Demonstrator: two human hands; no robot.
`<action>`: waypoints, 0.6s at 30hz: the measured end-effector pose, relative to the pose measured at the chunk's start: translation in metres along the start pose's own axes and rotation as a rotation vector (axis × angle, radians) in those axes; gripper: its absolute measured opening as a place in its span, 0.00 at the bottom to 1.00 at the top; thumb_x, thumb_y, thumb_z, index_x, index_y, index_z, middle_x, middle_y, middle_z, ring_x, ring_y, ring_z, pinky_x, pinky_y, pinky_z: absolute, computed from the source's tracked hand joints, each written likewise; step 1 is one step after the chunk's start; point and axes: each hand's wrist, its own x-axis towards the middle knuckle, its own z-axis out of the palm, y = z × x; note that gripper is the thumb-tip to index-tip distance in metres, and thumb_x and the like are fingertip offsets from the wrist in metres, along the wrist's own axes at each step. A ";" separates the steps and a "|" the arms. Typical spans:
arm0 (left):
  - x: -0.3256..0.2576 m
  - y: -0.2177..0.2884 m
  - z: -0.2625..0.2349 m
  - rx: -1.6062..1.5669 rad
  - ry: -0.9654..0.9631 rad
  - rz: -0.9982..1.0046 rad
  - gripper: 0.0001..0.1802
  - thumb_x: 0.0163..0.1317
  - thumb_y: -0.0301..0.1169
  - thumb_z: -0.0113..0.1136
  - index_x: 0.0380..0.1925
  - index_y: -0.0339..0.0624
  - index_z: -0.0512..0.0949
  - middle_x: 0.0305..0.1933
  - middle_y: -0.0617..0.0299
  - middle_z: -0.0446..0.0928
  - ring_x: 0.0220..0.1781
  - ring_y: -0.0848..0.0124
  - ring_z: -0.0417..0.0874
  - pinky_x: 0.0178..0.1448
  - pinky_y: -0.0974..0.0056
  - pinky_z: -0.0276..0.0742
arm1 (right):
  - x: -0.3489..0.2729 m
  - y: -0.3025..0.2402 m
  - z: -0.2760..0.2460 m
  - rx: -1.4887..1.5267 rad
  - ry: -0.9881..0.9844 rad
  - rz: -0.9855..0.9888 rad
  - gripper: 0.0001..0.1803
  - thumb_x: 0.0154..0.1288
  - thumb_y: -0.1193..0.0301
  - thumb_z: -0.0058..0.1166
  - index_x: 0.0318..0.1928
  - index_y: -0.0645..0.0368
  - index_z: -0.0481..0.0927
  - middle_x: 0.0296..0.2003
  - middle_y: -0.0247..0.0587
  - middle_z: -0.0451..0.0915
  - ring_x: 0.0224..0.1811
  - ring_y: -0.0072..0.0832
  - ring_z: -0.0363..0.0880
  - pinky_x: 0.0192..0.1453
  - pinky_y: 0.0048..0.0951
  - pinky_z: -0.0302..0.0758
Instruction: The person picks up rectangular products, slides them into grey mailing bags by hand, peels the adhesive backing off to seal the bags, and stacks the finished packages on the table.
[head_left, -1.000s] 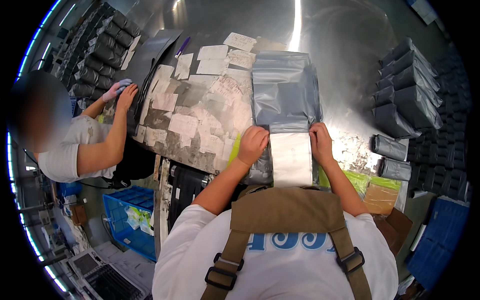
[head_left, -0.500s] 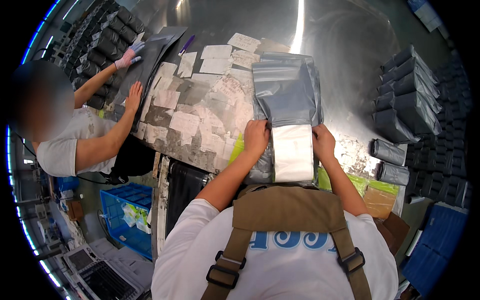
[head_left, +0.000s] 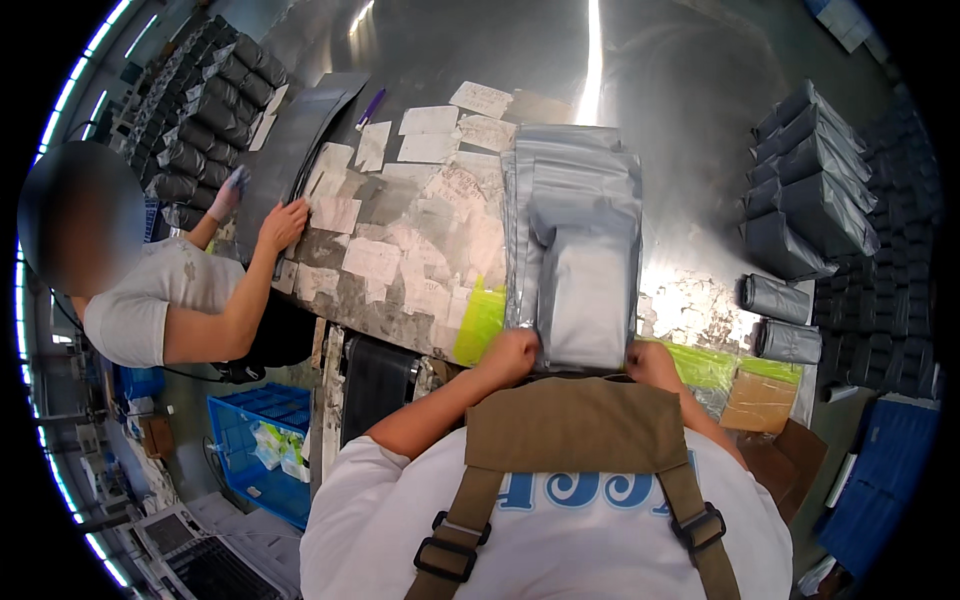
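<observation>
a bare metal table (head_left: 690, 110) fills the upper middle, shiny at the far side and scuffed nearer the person, where paper labels (head_left: 371, 262) are stuck down in a loose patchwork. a purple pen (head_left: 371, 108) lies beyond them. the grey plastic stack (head_left: 575, 185) lies right of the labels, its near part folded into a narrower panel at the person's edge of the table.

the left hand (head_left: 510, 356) is curled at that panel's near left corner, the right hand (head_left: 654, 362) at its near right; the fingertips are hidden, so i cannot tell whether either pinches the plastic.

grey rolls (head_left: 778, 298) and taller grey bundles (head_left: 815, 190) sit to the right, above a brown carton (head_left: 760, 402). at left, a co-worker's hand (head_left: 284, 224) rests by dark sheets (head_left: 285, 140), with a blue crate (head_left: 270, 500) on the floor below.

several labels carry faint handwriting, too small to read. the person's white shirt (head_left: 400, 510) has large blue lettering, partly covered by brown straps (head_left: 580, 425).
</observation>
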 end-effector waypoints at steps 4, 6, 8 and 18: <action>0.043 0.016 -0.002 -0.166 0.386 -0.221 0.09 0.54 0.31 0.68 0.30 0.36 0.81 0.24 0.54 0.79 0.27 0.61 0.81 0.36 0.60 0.76 | 0.046 0.010 -0.008 0.480 0.317 0.194 0.15 0.58 0.65 0.63 0.37 0.66 0.84 0.27 0.48 0.83 0.29 0.36 0.81 0.35 0.34 0.75; 0.052 0.009 -0.001 -0.082 0.372 -0.242 0.10 0.54 0.31 0.68 0.30 0.35 0.81 0.24 0.54 0.79 0.26 0.62 0.80 0.35 0.60 0.75 | 0.052 0.022 -0.007 0.289 0.295 0.171 0.15 0.59 0.67 0.63 0.43 0.65 0.83 0.27 0.45 0.84 0.30 0.36 0.82 0.36 0.33 0.76; 0.048 -0.005 0.004 -0.058 0.329 -0.306 0.11 0.54 0.32 0.69 0.30 0.35 0.81 0.24 0.54 0.79 0.26 0.62 0.80 0.34 0.60 0.75 | 0.035 -0.003 -0.022 0.142 0.385 0.171 0.15 0.59 0.69 0.63 0.45 0.61 0.83 0.29 0.42 0.83 0.30 0.37 0.81 0.37 0.35 0.76; 0.042 -0.002 -0.005 -0.711 0.280 -0.549 0.14 0.68 0.37 0.59 0.28 0.38 0.81 0.25 0.67 0.76 0.26 0.78 0.77 0.31 0.69 0.81 | 0.070 -0.120 0.018 0.058 0.526 -0.566 0.11 0.51 0.72 0.68 0.37 0.55 0.86 0.32 0.35 0.78 0.34 0.36 0.79 0.36 0.34 0.75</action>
